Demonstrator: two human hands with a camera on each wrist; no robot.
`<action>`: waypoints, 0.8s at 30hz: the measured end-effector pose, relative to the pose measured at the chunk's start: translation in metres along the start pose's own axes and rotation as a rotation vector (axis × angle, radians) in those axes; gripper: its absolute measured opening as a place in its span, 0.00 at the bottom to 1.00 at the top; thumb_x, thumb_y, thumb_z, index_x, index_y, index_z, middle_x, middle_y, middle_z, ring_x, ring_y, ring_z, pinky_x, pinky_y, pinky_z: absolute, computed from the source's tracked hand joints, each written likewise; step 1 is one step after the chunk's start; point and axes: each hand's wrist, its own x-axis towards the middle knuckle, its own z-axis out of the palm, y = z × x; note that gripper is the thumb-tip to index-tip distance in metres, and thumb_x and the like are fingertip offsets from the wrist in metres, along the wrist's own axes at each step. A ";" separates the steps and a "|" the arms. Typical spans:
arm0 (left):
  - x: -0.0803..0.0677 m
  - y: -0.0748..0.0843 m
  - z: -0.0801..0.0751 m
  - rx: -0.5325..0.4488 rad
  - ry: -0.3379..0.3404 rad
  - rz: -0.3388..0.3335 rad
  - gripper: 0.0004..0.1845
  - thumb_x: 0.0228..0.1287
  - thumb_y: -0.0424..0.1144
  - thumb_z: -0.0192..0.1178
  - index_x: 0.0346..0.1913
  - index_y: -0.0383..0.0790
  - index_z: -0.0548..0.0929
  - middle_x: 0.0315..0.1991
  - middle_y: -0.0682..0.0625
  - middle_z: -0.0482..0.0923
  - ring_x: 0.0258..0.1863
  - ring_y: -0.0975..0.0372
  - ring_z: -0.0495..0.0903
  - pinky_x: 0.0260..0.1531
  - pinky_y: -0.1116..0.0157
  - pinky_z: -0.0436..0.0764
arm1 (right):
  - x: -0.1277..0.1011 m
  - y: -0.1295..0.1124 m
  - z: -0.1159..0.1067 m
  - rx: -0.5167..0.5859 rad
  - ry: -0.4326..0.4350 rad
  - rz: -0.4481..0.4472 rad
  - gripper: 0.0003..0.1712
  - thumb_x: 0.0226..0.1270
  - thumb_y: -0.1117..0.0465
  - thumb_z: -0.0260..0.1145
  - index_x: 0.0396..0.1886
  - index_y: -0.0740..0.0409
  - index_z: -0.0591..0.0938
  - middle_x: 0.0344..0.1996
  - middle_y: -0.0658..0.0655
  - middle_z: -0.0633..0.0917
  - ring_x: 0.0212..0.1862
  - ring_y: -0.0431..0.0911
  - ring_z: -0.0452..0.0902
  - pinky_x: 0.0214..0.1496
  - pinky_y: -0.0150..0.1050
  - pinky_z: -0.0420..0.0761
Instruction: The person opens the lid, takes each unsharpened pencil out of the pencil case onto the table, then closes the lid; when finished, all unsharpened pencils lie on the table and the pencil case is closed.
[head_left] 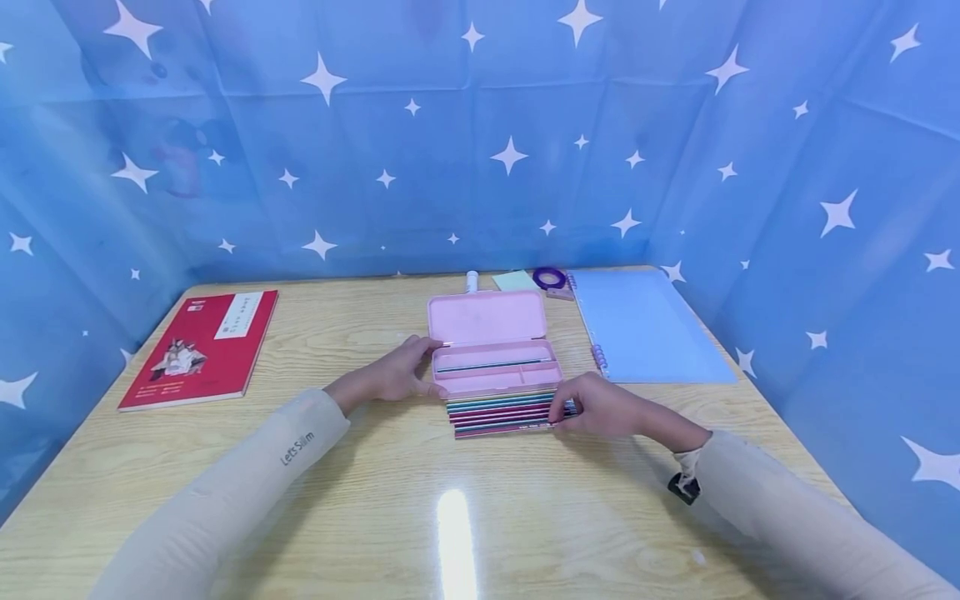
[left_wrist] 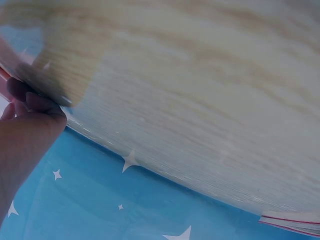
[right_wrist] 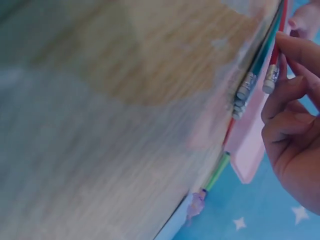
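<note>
An open pink pencil case (head_left: pixel 487 318) lies on the table with its lid tipped back. One dark pencil (head_left: pixel 491 367) rests in its long rear compartment. My left hand (head_left: pixel 401 372) grips the case's left end, fingers at the back and thumb near the front corner. Along the case's front edge lies a row of several coloured pencils (head_left: pixel 498 414). At the right ends of that row is my right hand (head_left: pixel 603 406). In the right wrist view, its thumb and forefinger pinch a red pencil (right_wrist: pixel 275 62) near the white eraser, beside teal pencils (right_wrist: pixel 257 67).
A red book (head_left: pixel 202 350) lies at the left of the wooden table (head_left: pixel 337 500). To the right is a pale blue ring binder (head_left: pixel 652 325). Behind the case stand a small white bottle (head_left: pixel 472 282), a pale green paper (head_left: pixel 515 281) and a purple tape roll (head_left: pixel 550 272).
</note>
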 end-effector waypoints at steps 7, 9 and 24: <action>0.000 0.000 -0.001 0.001 0.004 0.014 0.55 0.52 0.60 0.72 0.75 0.34 0.58 0.62 0.41 0.64 0.57 0.55 0.65 0.63 0.54 0.67 | 0.001 0.004 0.004 -0.062 0.019 -0.006 0.07 0.58 0.68 0.73 0.31 0.51 0.87 0.32 0.45 0.85 0.30 0.38 0.75 0.33 0.34 0.78; 0.000 0.000 -0.001 0.001 0.004 0.013 0.55 0.52 0.60 0.72 0.75 0.34 0.58 0.62 0.41 0.64 0.57 0.55 0.64 0.63 0.55 0.67 | 0.002 0.005 0.004 -0.067 0.023 -0.010 0.07 0.57 0.69 0.73 0.31 0.52 0.87 0.31 0.45 0.85 0.32 0.38 0.75 0.33 0.34 0.78; -0.001 0.002 -0.001 0.003 0.000 0.007 0.55 0.53 0.59 0.72 0.75 0.34 0.57 0.63 0.41 0.63 0.58 0.55 0.64 0.63 0.55 0.66 | 0.007 0.004 0.000 -0.058 0.038 0.025 0.07 0.55 0.69 0.74 0.31 0.54 0.87 0.28 0.44 0.83 0.25 0.39 0.72 0.29 0.33 0.75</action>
